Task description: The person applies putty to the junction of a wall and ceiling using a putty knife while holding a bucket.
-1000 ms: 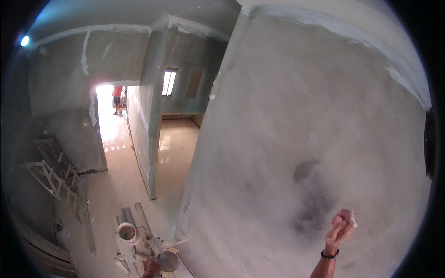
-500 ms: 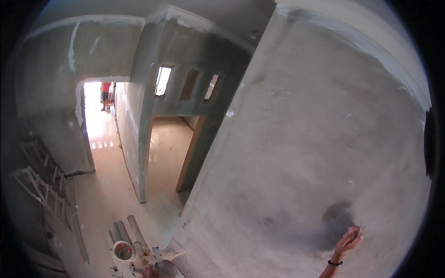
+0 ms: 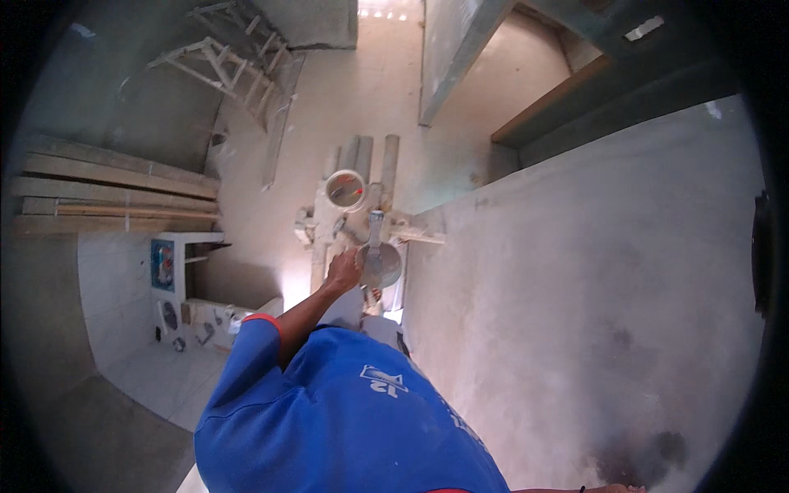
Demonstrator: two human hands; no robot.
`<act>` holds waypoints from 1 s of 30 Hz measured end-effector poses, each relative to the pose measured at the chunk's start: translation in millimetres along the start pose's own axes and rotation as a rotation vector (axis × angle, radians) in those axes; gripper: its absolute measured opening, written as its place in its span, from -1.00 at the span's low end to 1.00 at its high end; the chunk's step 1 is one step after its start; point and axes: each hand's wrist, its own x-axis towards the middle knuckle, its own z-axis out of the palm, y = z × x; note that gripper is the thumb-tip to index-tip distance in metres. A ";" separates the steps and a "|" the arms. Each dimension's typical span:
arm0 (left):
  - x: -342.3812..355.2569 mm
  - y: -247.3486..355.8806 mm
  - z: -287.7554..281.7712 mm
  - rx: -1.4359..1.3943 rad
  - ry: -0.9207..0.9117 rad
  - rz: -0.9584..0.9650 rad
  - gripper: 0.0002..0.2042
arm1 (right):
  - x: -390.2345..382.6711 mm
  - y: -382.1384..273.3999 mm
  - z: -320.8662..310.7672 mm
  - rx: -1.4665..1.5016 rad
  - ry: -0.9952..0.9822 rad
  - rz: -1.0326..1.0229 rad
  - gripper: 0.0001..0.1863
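My left hand (image 3: 343,271) grips the side of a grey round pan (image 3: 386,271), with a putty knife (image 3: 374,234) lying across it, above my blue shirt. A white bucket (image 3: 345,189) with small tools in it stands just beyond the pan on a rough platform of pipes and planks (image 3: 423,236). My right hand (image 3: 625,488) is mostly cut off at the lower right edge, beside the dark patch on the grey plastered wall (image 3: 575,271); its fingers and whatever they hold are not clear.
Wooden ladder-like frames (image 3: 222,66) lean at the upper left. Long planks (image 3: 115,185) lie above a white-tiled counter area (image 3: 115,304) at the left. The tiled floor (image 3: 304,107) lies well below, with door openings at the top.
The view has tipped sharply down, bringing my shirt, left arm and the counter area into sight. My right hand has dropped to the frame's lower edge, where it is mostly out of sight.
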 end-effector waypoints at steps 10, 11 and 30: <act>6.5 -35.5 -17.3 -0.031 -0.002 -0.124 -0.62 | -10.7 -45.7 54.6 -0.057 -0.063 0.026 -0.67; 9.1 -41.8 -15.5 -0.034 -0.015 -0.132 -0.61 | -10.1 -48.7 59.9 -0.053 -0.072 0.027 -0.67; 87.4 -95.4 -38.3 -0.069 0.052 -0.199 -0.50 | -44.0 -53.7 161.9 -0.122 -0.253 -0.104 -0.68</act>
